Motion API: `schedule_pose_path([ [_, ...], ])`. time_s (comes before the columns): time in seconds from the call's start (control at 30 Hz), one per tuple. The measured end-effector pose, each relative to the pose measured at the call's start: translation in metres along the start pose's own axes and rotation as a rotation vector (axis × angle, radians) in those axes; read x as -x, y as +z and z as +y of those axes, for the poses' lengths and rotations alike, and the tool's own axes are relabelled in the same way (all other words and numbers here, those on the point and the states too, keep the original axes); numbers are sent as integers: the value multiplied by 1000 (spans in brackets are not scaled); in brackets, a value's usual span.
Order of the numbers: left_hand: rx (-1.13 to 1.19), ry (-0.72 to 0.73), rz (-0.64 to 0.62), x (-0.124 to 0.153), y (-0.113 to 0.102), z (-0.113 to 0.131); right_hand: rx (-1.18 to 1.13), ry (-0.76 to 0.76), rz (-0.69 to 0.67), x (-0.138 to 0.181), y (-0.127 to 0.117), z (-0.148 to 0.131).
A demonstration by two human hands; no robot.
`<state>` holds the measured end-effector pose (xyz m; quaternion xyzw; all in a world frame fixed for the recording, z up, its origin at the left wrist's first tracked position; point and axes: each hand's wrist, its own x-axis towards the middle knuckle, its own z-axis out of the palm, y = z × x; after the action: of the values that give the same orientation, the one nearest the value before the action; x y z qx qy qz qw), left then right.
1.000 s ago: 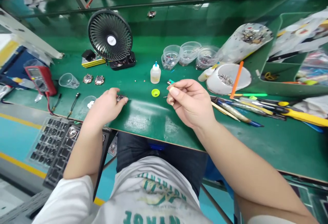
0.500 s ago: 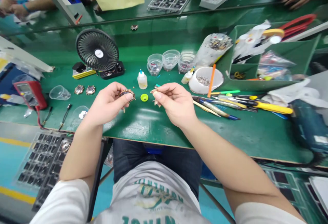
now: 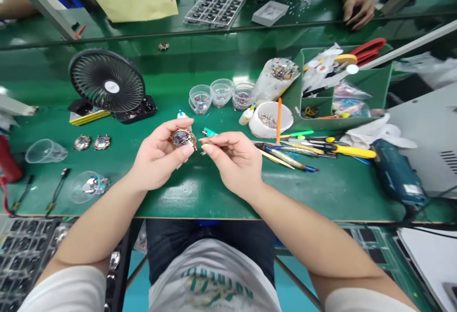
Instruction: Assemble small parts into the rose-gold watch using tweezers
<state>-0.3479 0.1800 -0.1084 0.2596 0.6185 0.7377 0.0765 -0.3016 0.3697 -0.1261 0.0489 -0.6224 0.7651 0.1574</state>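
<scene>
My left hand (image 3: 159, 154) is closed around a rose-gold watch case (image 3: 183, 138), held up above the green bench mat (image 3: 200, 193) with its open back facing me. My right hand (image 3: 233, 160) sits just right of it, fingers pinched on a thin pin-like tool whose tip points at the case. A small glue bottle (image 3: 182, 114) and a teal object (image 3: 209, 132) peek out behind my hands. Two more watch cases (image 3: 92, 142) lie on the mat to the left.
A black desk fan (image 3: 106, 81) stands at the back left, three small clear cups (image 3: 221, 94) and a white bowl (image 3: 270, 120) of parts behind. Screwdrivers and tweezers (image 3: 307, 150) lie to the right, with a blue power tool (image 3: 398, 174). Other people's hands rest on the far bench.
My left hand picked the watch case off the mat and raised it toward the right hand. Both hands came together at the centre, and the view shifted up and to the right.
</scene>
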Motion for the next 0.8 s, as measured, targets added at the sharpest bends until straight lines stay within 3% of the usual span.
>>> schedule_pose_path([
  [0.23, -50, 60, -68, 0, 8, -7, 35, -36, 8, 4, 0, -2],
  [0.6, 103, 92, -79, 0, 11, -6, 101, -289, -41, 4, -3, 4],
  [0.8, 72, 97, -62, 0, 11, -7, 160, -294, -46, 4, -3, 3],
])
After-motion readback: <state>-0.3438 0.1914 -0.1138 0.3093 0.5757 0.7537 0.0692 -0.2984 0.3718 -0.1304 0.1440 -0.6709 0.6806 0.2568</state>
